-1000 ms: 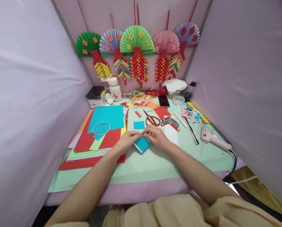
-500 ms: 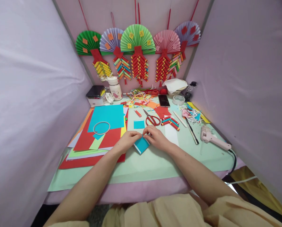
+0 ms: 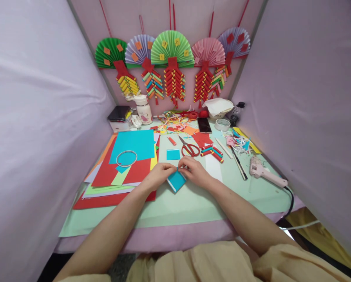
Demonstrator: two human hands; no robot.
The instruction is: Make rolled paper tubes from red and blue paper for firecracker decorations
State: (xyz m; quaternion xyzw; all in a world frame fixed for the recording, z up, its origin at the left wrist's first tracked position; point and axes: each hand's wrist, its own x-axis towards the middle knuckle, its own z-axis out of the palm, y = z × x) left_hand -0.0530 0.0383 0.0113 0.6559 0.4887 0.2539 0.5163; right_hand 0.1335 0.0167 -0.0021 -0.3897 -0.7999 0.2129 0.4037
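A small blue paper piece [image 3: 177,182] with pale strips along its edges is turned cornerwise toward me at the middle of the table. My left hand [image 3: 161,174] pinches its far corner from the left. From the right, my right hand [image 3: 192,170] pinches the same corner, the fingertips of both hands nearly meeting; they hide that corner. Just beyond lies another blue paper piece [image 3: 173,154] with a pale edge. Red-handled scissors [image 3: 189,149], a single red paper roll [image 3: 172,141] and a cluster of red and blue paper rolls [image 3: 212,152] lie past my hands.
Stacked coloured sheets [image 3: 105,176] with a ring [image 3: 126,158] on top fill the left. A pink glue gun [image 3: 266,172] with a cord lies right, near a pen [image 3: 239,163]. Behind are a phone [image 3: 204,125], tape roll [image 3: 222,124], bottle [image 3: 144,110] and paper scraps [image 3: 177,122].
Hardly anything differs. The near corner of the blue paper piece sits very slightly lower, and the view has shifted a touch; both hands keep their pinch.
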